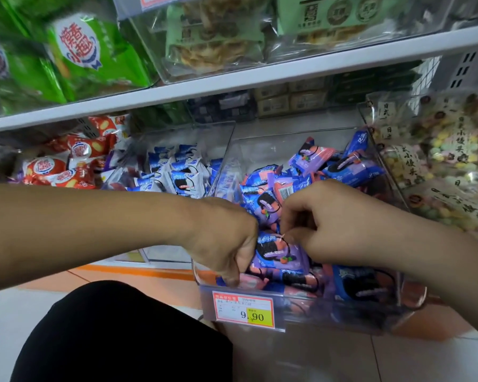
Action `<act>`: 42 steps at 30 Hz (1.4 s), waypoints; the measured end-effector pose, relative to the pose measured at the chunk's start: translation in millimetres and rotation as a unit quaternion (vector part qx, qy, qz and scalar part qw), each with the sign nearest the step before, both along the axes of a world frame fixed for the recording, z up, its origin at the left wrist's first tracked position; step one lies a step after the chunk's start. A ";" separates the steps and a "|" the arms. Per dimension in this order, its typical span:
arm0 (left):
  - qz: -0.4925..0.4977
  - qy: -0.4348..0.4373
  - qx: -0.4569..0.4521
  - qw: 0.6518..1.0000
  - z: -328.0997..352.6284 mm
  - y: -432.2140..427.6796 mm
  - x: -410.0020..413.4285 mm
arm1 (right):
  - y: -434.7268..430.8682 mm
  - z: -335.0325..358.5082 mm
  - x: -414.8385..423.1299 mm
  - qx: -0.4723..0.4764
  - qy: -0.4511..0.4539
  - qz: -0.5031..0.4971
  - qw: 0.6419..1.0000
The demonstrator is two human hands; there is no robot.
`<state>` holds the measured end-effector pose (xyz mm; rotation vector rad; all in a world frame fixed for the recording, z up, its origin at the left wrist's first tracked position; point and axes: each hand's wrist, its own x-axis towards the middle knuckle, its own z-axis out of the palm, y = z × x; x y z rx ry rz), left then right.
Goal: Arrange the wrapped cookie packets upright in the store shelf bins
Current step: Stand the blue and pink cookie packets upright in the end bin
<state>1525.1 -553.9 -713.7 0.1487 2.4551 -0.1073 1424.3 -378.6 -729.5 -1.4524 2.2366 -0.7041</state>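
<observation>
Cookie packets (pixel 309 172) in purple and blue wrappers fill the clear bin (pixel 342 299) below the white shelf board (pixel 232 84), most lying jumbled toward the back. I have one purple packet (pixel 280 256) near the front wall, held between both hands, I judge so that it can be stood on edge there. My left hand (pixel 229 244) comes in from the side, wrist bent down, fingers curled round the packet's left edge. My right hand (pixel 331 230) sits knuckles-up, thumb and forefinger pinching its top corner. A price tag (pixel 243 312) hangs on the bin's front.
</observation>
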 end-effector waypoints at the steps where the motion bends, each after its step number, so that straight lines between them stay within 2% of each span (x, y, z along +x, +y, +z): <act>1: 0.002 0.011 0.002 1.000 -1.2 -2.6 -0.1 | 1.6 1.7 -0.7 0.000 0.006 0.004 1.000; 8: -0.023 -0.008 -0.020 1.000 -5.0 -7.9 -10.2 | 8.0 6.9 -3.9 0.019 -0.041 0.031 0.999; 12: -0.002 0.026 -0.052 0.998 -6.1 -10.2 -20.6 | 9.9 7.1 -3.8 0.004 -0.045 0.035 0.998; 18: -0.057 0.081 -0.109 0.989 -6.0 -10.9 -38.7 | -8.5 -4.4 20.7 -0.050 -0.062 0.036 0.996; 24: -0.054 0.033 -0.057 0.996 -2.8 -15.2 -51.3 | -24.9 -18.2 35.7 -0.061 -0.091 0.045 0.993; 28: -0.046 0.050 -0.002 0.998 9.0 -21.4 -49.7 | -31.5 -23.0 41.6 -0.059 -0.080 0.067 0.993; 30: -0.014 0.060 0.049 0.997 20.4 -24.3 -36.2 | -30.3 -25.5 38.7 -0.029 -0.074 0.073 0.994; 33: 0.028 0.007 0.148 0.989 26.7 -24.4 -6.9 | -27.5 -23.8 30.8 0.024 -0.080 0.090 0.992; 37: -0.003 0.002 0.141 0.990 13.4 -20.3 5.0 | -22.4 -11.1 15.1 0.088 -0.100 0.113 0.985; 42: 0.037 -0.034 0.158 0.986 10.7 -16.3 -8.3 | -10.3 -9.3 9.0 0.169 -0.016 0.133 0.977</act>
